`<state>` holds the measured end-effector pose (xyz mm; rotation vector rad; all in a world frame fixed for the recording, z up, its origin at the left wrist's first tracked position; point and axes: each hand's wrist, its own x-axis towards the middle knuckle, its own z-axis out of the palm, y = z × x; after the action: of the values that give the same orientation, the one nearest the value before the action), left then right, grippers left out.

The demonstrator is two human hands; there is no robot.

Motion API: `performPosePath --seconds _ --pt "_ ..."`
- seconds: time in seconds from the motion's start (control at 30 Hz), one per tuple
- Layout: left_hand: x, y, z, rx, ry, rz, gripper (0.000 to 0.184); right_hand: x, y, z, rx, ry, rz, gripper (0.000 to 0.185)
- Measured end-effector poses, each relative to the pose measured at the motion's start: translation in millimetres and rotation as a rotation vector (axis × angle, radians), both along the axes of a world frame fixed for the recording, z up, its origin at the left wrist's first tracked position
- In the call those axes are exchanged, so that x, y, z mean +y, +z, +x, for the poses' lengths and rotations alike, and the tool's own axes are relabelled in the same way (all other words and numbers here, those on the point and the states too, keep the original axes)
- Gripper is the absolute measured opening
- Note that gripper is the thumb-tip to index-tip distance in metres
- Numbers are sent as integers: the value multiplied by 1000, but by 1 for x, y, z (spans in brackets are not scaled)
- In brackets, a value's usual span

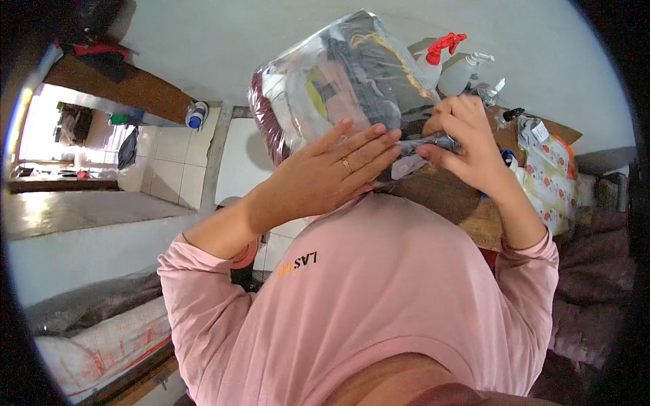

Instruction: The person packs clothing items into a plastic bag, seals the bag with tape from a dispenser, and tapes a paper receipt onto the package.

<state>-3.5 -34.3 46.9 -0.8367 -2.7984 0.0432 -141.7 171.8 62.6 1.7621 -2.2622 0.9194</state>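
A clear plastic bag (338,74) packed with folded cloth in grey, white, pink and maroon leans at the top centre. My left hand (332,159) lies flat across the near side of the bag, its fingers stretched out and close together, with a ring on one finger. To its right, my right hand (467,139) is closed, thumb against bent fingers, pinching a gathered edge of the plastic. The bag's near end is partly hidden behind both hands.
A spray bottle with a red trigger (447,46) and a pale spray bottle (460,73) stand by the wall behind the bag. On the right lies a flower-patterned packet (548,176) on the brown wooden table (440,189). A blue-and-white container (196,115) sits at left.
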Motion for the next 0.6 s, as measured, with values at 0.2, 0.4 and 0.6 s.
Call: performPosePath --seconds 0.2,0.4,0.6 --pt "7 -3 -9 23 87 43 59 -7 -29 -16 -303 -39 -118 29" --pt "28 -14 -43 169 221 131 55 -23 -37 -67 -468 -117 -228 29" --pt "43 -7 -42 129 295 114 53 82 -72 -59 -452 -601 -696 28"
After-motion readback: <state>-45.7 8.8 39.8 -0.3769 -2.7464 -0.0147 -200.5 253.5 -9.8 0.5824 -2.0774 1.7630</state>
